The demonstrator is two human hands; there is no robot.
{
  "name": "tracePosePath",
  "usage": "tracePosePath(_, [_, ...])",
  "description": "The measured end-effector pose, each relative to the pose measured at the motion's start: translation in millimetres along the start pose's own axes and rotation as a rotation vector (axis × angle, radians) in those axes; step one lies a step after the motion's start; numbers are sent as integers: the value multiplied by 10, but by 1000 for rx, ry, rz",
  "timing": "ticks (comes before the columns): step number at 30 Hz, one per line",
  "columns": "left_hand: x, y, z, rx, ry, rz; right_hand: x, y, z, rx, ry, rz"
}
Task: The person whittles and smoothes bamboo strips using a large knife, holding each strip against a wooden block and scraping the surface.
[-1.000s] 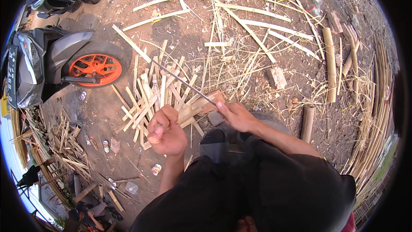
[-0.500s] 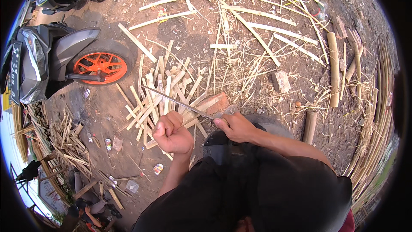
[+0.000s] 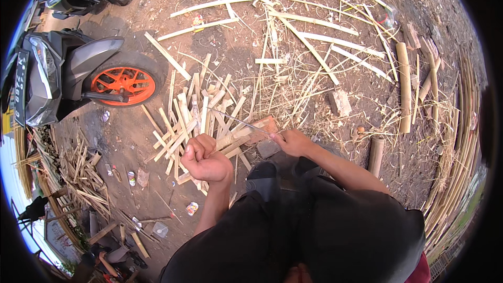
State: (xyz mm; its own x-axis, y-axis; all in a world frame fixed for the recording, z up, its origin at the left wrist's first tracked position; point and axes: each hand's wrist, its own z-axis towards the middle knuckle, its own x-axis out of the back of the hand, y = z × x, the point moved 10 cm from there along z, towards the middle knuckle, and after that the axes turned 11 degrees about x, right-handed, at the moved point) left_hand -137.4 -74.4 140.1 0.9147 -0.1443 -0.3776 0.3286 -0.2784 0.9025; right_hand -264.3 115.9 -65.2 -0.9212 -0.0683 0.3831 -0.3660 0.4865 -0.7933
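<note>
My right hand [image 3: 294, 143] is closed round the handle of a long thin knife [image 3: 241, 121], which is mostly hidden in the grip. The blade points left and away over a heap of split bamboo strips [image 3: 183, 126], seen nearly edge-on. To the left, my left hand [image 3: 207, 161] is curled into a loose fist with the finger side turned up, and nothing shows in it. It hovers at the near side of the heap. Between the hands, bamboo pieces [image 3: 233, 139] lean by a reddish brick [image 3: 263, 127].
Parked motorbikes stand at left, the nearer with an orange wheel [image 3: 126, 85]. Long bamboo strips [image 3: 309, 47] and shavings litter the dirt ahead. A brick chunk [image 3: 340, 103], bamboo tubes [image 3: 403, 86] and long poles [image 3: 463, 126] lie right. Another person [image 3: 107, 262] is at lower left.
The knife has swung, so its blade looks shorter and its tip sits farther right. My right hand has moved slightly away and to the right; my left fist has shifted slightly left.
</note>
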Motion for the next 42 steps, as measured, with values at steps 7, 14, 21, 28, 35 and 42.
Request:
tracePosePath(7, [279, 112, 68, -9, 146, -51, -49, 131, 116, 31, -87, -65])
tracePosePath(14, [382, 113, 170, -1, 139, -67, -90, 1494, -208, -223, 43, -57])
tracePosePath(21, [581, 95, 174, -8, 197, -98, -58, 695, -236, -126, -74, -40])
tracePosePath(28, [1319, 671, 347, -70, 323, -108, 143, 1393, -574, -307, -31, -246])
tracePosePath(35, [3670, 1042, -267, -49, 727, -416, 167, 1884, -989, -373, 154, 76])
tracePosePath(42, [5241, -1028, -1969, 597, 1288, 2, 587, 2259, -1274, -385, 413, -166])
